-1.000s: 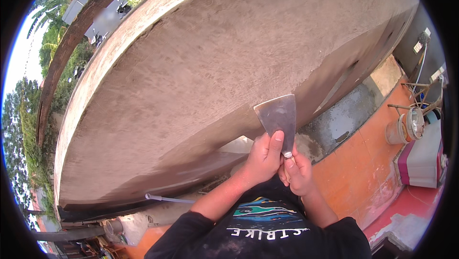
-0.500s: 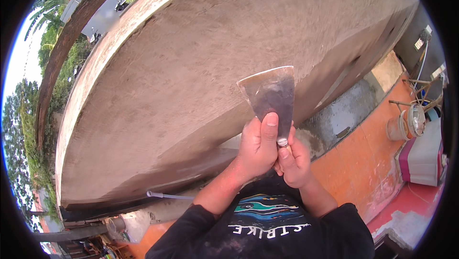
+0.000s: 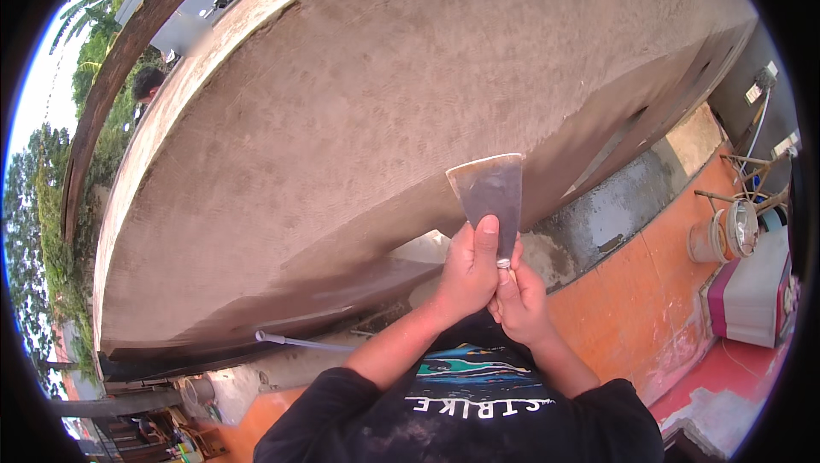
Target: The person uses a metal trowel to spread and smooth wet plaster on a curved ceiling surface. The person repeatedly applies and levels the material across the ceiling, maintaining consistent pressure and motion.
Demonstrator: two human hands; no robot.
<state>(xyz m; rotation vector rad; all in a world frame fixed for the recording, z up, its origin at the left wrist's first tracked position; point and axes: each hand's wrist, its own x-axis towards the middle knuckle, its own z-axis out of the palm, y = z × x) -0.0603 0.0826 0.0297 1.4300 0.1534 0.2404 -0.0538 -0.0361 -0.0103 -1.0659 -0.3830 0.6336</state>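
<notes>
A wide scraper [image 3: 493, 188] with a flared grey metal blade points away from me, its broad edge outermost. My left hand [image 3: 468, 273] is closed around the lower blade, with the thumb lying flat on the metal. Just below it, my right hand [image 3: 522, 302] is wrapped round the handle, which the fingers mostly hide. Beyond the blade stands a large brown-grey plastered wall [image 3: 325, 121], curved by the lens. Whether the blade's edge touches the wall, I cannot tell.
Orange floor [image 3: 628, 288] runs along the wall's foot at right, beside a wet grey strip [image 3: 598, 215]. Buckets [image 3: 726, 231] and a white-and-purple box-like thing [image 3: 747, 296] stand at far right. A pale pipe [image 3: 299, 342] sticks out at lower left. Another person's head [image 3: 148, 83] shows past the wall's top.
Both hands and the scraper have come down a little, closer to my body, and the blade looks shorter. Another person's head has appeared beyond the wall's top edge at left.
</notes>
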